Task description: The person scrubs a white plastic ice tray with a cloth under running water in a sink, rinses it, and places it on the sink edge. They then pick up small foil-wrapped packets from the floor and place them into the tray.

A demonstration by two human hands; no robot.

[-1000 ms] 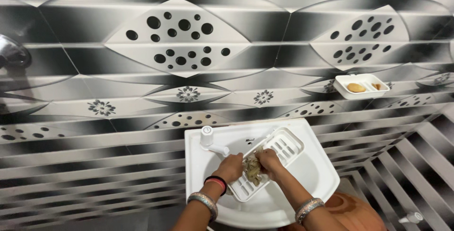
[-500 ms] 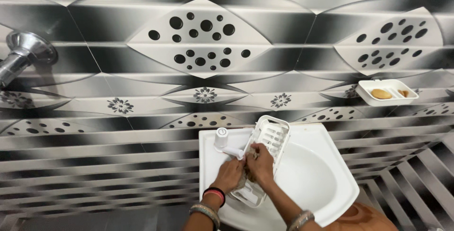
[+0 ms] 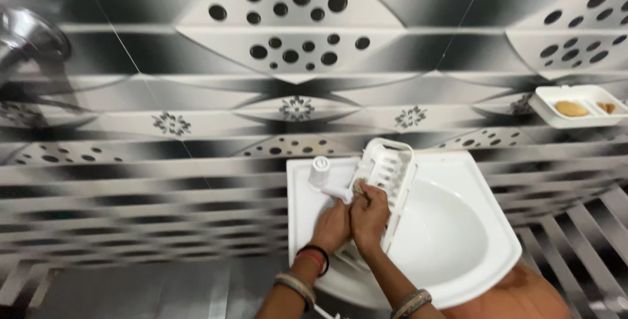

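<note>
Now both hands meet over the white basin (image 3: 458,253), low in the middle of the frame. Left hand (image 3: 332,226) and right hand (image 3: 370,216) close around a white slotted plastic rack (image 3: 387,170) standing under the tap (image 3: 327,178). It looks light, stiff and wet-slippery; its rim seems the safest hold. A second ago it lay flatter.

Both hands cover the lower part of the white slotted plastic tray (image 3: 387,170), so their grip on it cannot be made out. The brownish wad (image 3: 358,188) between the fingers is too small to identify. The shiny metal fitting (image 3: 26,34) at the left edge is cut off and blurred.
</note>
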